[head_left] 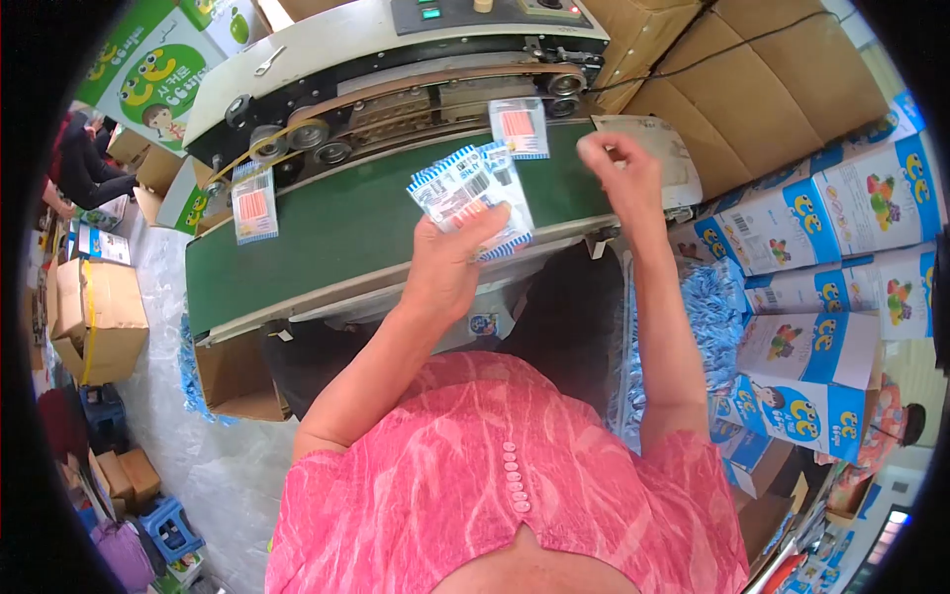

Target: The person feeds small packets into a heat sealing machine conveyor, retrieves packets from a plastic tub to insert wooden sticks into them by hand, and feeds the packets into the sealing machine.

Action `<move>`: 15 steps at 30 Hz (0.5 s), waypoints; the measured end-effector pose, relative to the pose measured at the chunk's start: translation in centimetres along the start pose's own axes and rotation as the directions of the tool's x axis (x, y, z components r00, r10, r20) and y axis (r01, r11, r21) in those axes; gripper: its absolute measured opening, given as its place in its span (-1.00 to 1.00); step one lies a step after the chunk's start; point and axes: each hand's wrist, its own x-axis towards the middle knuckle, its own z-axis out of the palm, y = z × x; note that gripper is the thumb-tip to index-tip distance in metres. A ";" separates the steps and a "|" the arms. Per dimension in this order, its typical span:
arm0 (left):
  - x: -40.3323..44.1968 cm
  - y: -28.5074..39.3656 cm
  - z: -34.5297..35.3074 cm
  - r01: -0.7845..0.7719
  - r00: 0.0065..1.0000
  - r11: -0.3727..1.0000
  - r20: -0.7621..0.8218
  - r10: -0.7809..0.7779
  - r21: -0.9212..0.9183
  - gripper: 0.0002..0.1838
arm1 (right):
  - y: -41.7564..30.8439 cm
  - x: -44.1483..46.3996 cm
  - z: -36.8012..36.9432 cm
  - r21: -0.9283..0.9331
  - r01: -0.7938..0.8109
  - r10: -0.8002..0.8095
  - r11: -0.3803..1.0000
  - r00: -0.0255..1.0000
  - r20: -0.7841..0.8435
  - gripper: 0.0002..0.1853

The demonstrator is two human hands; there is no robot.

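Observation:
My left hand [457,252] is closed on a small stack of blue-and-white striped packets [475,193], fanned above the green conveyor belt [336,247]. To the right, my right hand [621,168] is raised over the belt's right end with its fingers curled; whether anything small is between them cannot be made out. One clear packet with an orange label [519,129] stands at the machine's belts, between and beyond my hands. Another such packet [254,206] is at the belt's left side, its top edge at the machine's rollers [267,144].
The sealing machine [396,49] spans the far side, with a wrench [269,61] on top. Blue-and-white cartons [782,228] and a heap of blue packets [693,317] are at the right. An open carton [237,376] is under the belt. Another person [89,168] sits far left.

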 end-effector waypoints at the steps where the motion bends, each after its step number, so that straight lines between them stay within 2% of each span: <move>1: 0.0 0.0 0.0 -0.006 1.000 1.000 -0.010 0.006 0.001 -0.69 | -0.8 -1.4 0.3 0.005 0.003 -0.003 1.000 1.000 0.011 -0.72; 2: 0.0 -0.1 0.1 -0.008 1.000 1.000 0.009 0.008 0.004 -0.69 | -1.5 -2.9 0.8 0.216 -0.061 0.008 0.975 0.971 0.240 -0.75; 3: 0.0 -0.1 0.2 -0.010 0.999 1.000 0.031 0.009 0.009 -0.69 | -1.9 -3.9 1.3 0.396 -0.168 -0.031 0.903 0.892 0.450 -0.77; 4: -0.1 -0.1 0.1 -0.011 0.998 1.000 0.056 0.010 0.014 -0.69 | -1.9 -4.2 1.7 0.400 -0.169 -0.034 0.901 0.890 0.454 -0.77; 8: -0.6 0.9 0.8 0.077 0.992 0.996 0.096 -0.080 0.042 -0.69 | -0.8 -5.1 2.5 0.505 -0.197 -0.059 0.840 0.892 0.448 -0.81; 9: -0.6 0.9 1.0 0.078 0.992 0.996 0.101 -0.082 0.043 -0.69 | -0.5 -5.1 2.4 0.508 -0.210 -0.021 0.836 0.912 0.410 -0.80; 12: -0.4 0.7 1.4 0.045 0.999 0.999 -0.024 -0.044 0.023 -0.71 | 0.1 -4.6 1.2 0.514 -0.231 0.065 0.826 0.945 0.320 -0.79; 14: -0.1 0.5 1.0 0.066 0.998 0.996 -0.006 -0.065 0.056 -0.71 | 1.0 -2.1 -0.4 0.553 -0.236 0.259 0.799 0.965 0.037 -0.76; 15: 0.0 0.5 0.6 0.081 0.997 0.992 0.006 -0.082 0.093 -0.71 | 1.8 -0.9 -1.1 0.550 -0.233 0.260 0.802 0.965 0.030 -0.76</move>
